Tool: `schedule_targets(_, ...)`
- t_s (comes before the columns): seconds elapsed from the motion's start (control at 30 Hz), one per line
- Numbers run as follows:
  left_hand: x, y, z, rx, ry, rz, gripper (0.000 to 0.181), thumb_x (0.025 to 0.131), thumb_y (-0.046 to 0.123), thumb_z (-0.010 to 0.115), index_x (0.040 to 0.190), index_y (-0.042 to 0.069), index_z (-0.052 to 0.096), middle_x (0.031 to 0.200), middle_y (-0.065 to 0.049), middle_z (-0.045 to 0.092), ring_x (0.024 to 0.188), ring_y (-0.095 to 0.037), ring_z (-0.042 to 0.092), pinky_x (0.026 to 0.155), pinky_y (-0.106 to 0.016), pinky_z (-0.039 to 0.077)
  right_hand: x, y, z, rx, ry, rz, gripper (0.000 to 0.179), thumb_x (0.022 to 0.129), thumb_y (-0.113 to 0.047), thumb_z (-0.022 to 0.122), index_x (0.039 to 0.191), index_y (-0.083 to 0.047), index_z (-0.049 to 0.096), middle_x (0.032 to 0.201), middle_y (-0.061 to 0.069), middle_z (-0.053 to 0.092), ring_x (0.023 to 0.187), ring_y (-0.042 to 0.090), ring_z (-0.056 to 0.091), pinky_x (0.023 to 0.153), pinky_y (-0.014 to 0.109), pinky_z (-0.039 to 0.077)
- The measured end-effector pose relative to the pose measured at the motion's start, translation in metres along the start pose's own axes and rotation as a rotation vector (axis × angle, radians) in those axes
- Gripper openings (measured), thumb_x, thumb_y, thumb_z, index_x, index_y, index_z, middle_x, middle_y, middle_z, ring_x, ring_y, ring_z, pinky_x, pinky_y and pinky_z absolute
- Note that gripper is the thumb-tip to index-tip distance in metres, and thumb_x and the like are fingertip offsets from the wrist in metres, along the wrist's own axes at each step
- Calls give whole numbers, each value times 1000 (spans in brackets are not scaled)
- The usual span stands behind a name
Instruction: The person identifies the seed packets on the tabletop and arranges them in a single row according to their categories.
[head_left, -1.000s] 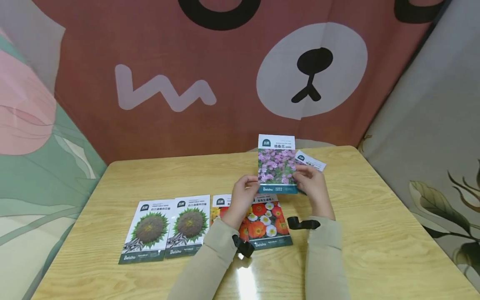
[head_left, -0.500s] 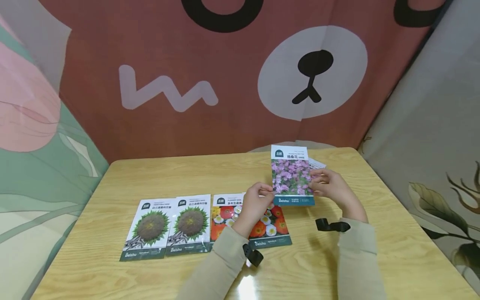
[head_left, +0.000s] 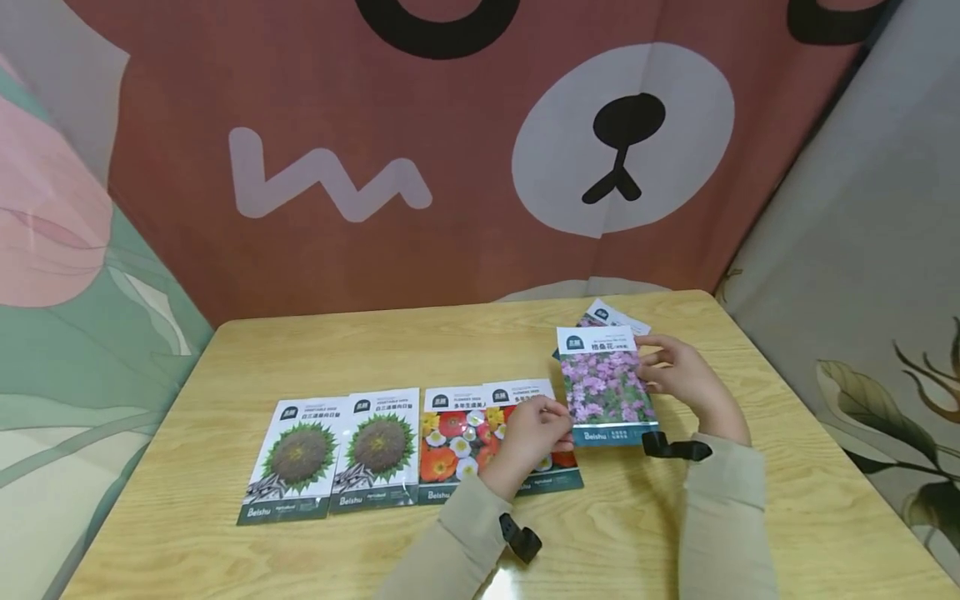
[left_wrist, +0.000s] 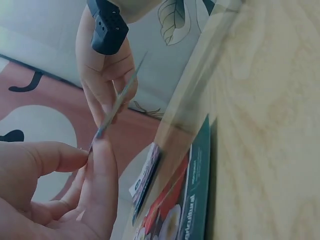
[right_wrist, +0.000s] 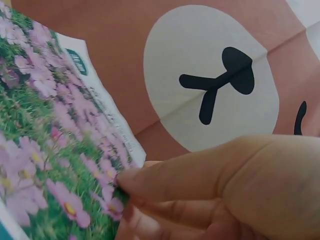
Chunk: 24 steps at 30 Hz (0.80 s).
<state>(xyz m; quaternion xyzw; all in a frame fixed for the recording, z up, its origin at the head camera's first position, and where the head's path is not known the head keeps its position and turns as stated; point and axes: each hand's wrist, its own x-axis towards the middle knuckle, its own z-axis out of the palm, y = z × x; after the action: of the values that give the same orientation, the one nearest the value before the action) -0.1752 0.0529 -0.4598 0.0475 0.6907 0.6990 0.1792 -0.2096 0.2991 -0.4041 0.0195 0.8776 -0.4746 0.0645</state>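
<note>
A seed packet with pink-purple flowers (head_left: 606, 387) is held up above the table, between both hands. My left hand (head_left: 531, 440) pinches its lower left edge between thumb and fingers; in the left wrist view the packet shows edge-on as a thin strip (left_wrist: 120, 100). My right hand (head_left: 688, 379) pinches the right edge, thumb on the printed front (right_wrist: 75, 165) in the right wrist view. Just left, two red-and-orange poppy seed packets (head_left: 452, 442) lie overlapping on the table, the right one partly hidden by my left hand. Behind the held packet lies another purple-flower packet (head_left: 611, 317), partly covered in view.
Two sunflower seed packets (head_left: 375, 450) lie side by side at the left, in a row with the poppy packets. The wooden table (head_left: 360, 350) ends at the back against a reddish curtain (head_left: 465, 258) with a cartoon face.
Both hands have carried the purple-flower packet right and down, nearer the table. The purple packet behind it now shows more on the left. The other packets stay put.
</note>
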Motion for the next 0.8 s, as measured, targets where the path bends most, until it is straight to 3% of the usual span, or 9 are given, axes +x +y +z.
schedule_targets(0.27, -2, -8, 2, -24, -64, -65, 10, 95, 4, 62, 101, -2, 67, 77, -11, 71, 59, -11, 66, 63, -29, 61, 0, 8, 3, -56, -114, 2, 55, 96, 6, 58, 145, 16, 36, 100, 22, 59, 84, 21, 65, 75, 42, 61)
schedule_targets(0.57, -4, -11, 1, 40, -97, -84, 13, 98, 6, 61, 93, -2, 70, 72, -9, 71, 57, -10, 68, 60, -27, 60, 3, 13, 9, -84, -172, 43, 54, 92, 9, 59, 142, 19, 38, 93, 21, 63, 77, 21, 65, 71, 43, 60)
schedule_targets(0.8, -8, -9, -1, 70, -119, -96, 18, 100, 6, 60, 88, -3, 69, 69, -10, 70, 57, -12, 69, 59, -27, 60, 5, 15, 15, -112, -191, 87, 50, 88, 11, 62, 134, 17, 44, 84, 15, 60, 68, 19, 61, 63, 37, 59)
